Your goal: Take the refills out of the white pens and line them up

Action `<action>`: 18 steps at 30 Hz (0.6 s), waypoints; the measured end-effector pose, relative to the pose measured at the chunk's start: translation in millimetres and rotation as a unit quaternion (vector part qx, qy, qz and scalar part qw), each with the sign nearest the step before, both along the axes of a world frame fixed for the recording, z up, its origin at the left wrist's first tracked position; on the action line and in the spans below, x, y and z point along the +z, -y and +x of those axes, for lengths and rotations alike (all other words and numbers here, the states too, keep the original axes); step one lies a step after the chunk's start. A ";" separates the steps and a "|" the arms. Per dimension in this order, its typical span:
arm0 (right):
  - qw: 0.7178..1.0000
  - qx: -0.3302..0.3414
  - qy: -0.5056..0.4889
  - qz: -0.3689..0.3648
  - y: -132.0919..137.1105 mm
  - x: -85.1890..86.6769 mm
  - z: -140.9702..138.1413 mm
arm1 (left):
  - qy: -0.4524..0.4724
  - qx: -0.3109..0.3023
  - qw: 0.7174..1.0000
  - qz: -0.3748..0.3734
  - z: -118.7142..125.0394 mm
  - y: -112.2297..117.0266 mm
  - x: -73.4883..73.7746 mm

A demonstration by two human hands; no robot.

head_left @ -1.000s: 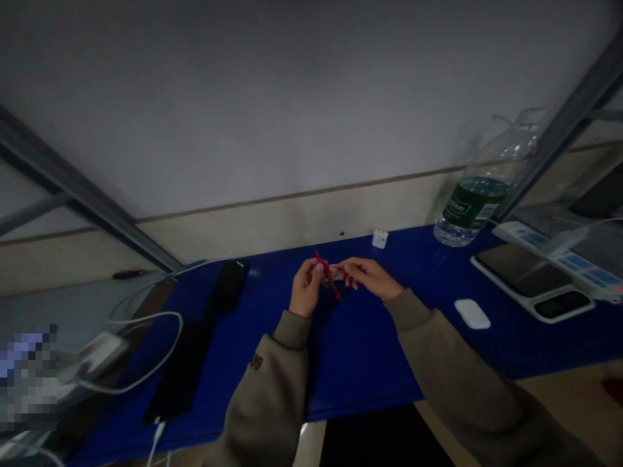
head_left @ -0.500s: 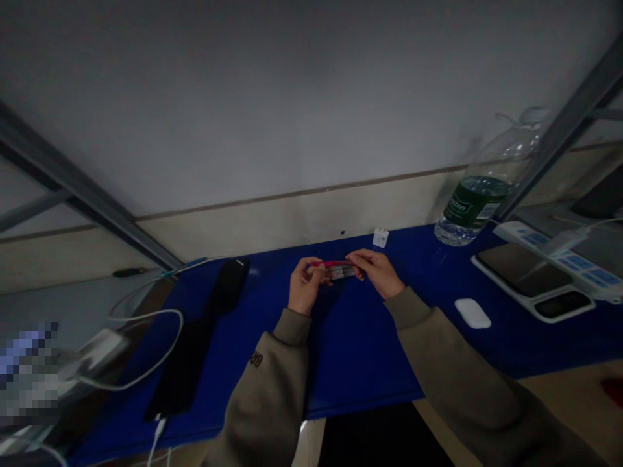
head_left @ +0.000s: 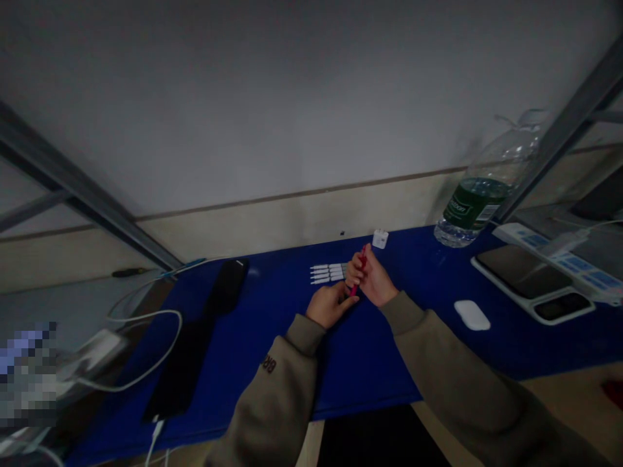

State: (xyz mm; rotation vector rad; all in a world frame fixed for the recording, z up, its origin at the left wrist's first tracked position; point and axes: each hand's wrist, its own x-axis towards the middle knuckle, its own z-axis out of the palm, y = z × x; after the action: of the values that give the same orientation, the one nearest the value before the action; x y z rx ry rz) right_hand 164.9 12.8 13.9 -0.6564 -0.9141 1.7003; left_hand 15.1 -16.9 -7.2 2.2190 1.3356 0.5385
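A slim red pen (head_left: 354,290) slants upright between my two hands over the blue tabletop. My right hand (head_left: 376,280) is closed round its upper part, with the thumb near the top end. At the lower end, my left hand (head_left: 329,305) pinches the pen between thumb and fingers. Just behind and to the left of my hands lie several white pen-like sticks (head_left: 327,273), side by side in a row with their thin tips to the left. The right ends of some are hidden by my right hand.
A white charger plug (head_left: 380,239) stands near the wall. Rightward are a white earphone case (head_left: 472,314), a scale (head_left: 530,279), a power strip (head_left: 584,259) and a large water bottle (head_left: 474,201). On the left lie a black phone (head_left: 228,285), another dark device (head_left: 178,373) and white cables (head_left: 141,389).
The red pen has turned from lying level to standing steeply. My left hand has moved right and nearer to me, towards my right hand, uncovering the row of white sticks.
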 end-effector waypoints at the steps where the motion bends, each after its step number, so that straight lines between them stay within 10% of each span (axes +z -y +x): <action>1: 1.000 0.016 0.006 -0.005 1.4 -0.2 -0.9 | -0.016 0.001 1.000 0.008 0.2 -0.2 -1.1; 18: 0.988 -0.128 -0.083 0.017 -8.4 -11.3 41.8 | -0.206 0.059 0.974 0.075 -7.2 0.1 10.8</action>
State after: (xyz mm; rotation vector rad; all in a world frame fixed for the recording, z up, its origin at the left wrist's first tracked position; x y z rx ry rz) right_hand 206.8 21.2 2.6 -0.5730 -0.7069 1.4819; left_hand 8.0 -17.0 3.6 2.4805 1.6911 0.2287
